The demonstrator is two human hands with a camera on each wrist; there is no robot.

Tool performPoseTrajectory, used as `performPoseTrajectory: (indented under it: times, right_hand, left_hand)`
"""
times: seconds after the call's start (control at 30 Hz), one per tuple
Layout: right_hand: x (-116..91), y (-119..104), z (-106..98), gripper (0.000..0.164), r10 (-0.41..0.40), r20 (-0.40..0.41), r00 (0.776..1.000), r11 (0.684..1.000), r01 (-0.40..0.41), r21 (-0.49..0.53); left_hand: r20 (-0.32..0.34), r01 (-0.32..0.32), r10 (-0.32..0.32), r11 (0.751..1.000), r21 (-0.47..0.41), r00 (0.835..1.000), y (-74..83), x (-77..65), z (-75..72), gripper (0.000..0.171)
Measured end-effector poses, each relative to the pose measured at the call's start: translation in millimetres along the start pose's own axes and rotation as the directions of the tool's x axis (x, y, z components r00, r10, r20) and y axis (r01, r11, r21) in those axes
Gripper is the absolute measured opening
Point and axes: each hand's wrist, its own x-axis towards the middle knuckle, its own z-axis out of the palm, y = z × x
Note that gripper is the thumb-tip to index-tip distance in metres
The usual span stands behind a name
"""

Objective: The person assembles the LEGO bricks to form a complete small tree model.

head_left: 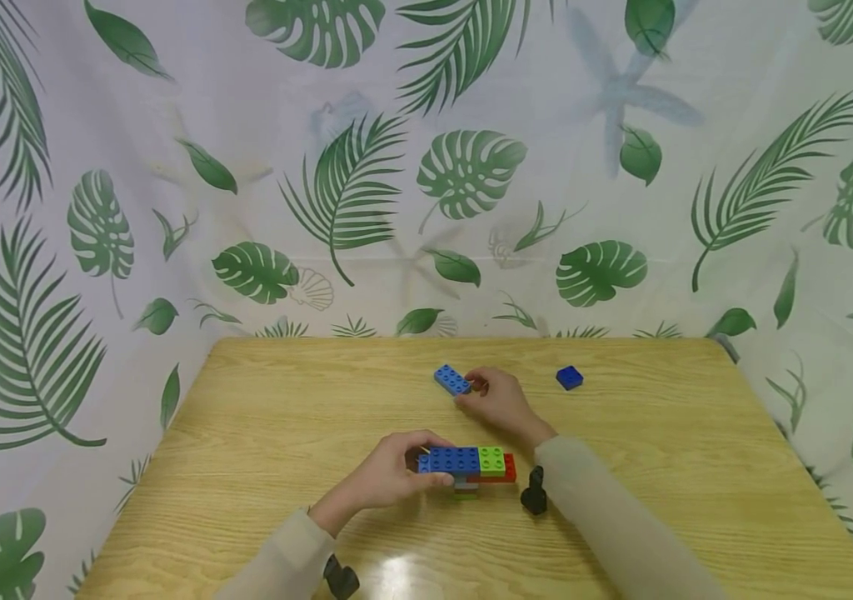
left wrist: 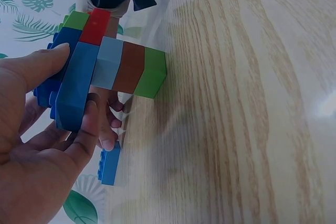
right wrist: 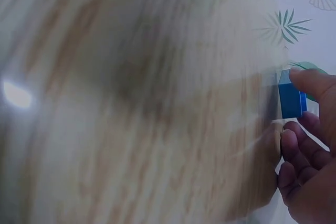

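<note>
In the head view, my left hand [head_left: 389, 475] grips a built-up stack of toy building bricks [head_left: 455, 460] by its left end. The stack has blue, lime green and red bricks on top. In the left wrist view, its narrow stem shows light blue, brown and green bricks [left wrist: 150, 74]. Farther back, my right hand [head_left: 500, 402] pinches the near right end of a long blue brick [head_left: 451, 379] with studs up. The right wrist view shows thumb and forefinger on either side of this blue brick [right wrist: 291, 98], the other fingers curled below it.
A small dark blue brick [head_left: 569, 377] lies on the wooden table [head_left: 284, 392], to the right of my right hand. Behind the table hangs a leaf-patterned cloth [head_left: 381, 275]. Black wrist-camera pieces [head_left: 535, 492] stick out beside both sleeves.
</note>
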Motion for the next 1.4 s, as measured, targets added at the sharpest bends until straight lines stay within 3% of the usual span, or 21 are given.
performPoseTrajectory:
  times: [0.23,0.53,0.77,1.0,1.4]
  right_hand:
    - [-1.3,-4.4,3.6,0.042,-0.002,-0.046,0.999,0.999,0.0,-0.038]
    - [1.7,-3.3,-3.7,0.042,0.058,-0.042,0.997,0.998,-0.058,0.007]
    - [-5.5,-7.6,-16.6,0.04,-0.002,-0.039,0.999,1.0,0.002,-0.017]
    - [-22.6,-25.6,-36.0,0.039,-0.073,-0.022,0.997,0.997,0.074,0.024]
    - [-59.3,-51.9,-61.3,0.032,-0.234,0.012,0.972,0.972,0.234,0.027]
  left_hand:
    - [0.003,-0.004,0.004,1.0,-0.005,1.0,0.2,-0.4,-0.1,0.039]
    - [0.001,-0.01,0.01,1.0,-0.01,1.0,1.2,-0.3,0.4,0.039]
    - [0.003,-0.006,0.006,1.0,-0.023,1.0,1.2,-1.0,1.0,0.039]
    - [0.002,-0.017,0.017,1.0,-0.008,1.0,2.4,-0.5,1.1,0.04]
    - [0.001,-0.008,0.008,1.0,-0.006,1.0,3.9,-0.9,1.9,0.04]
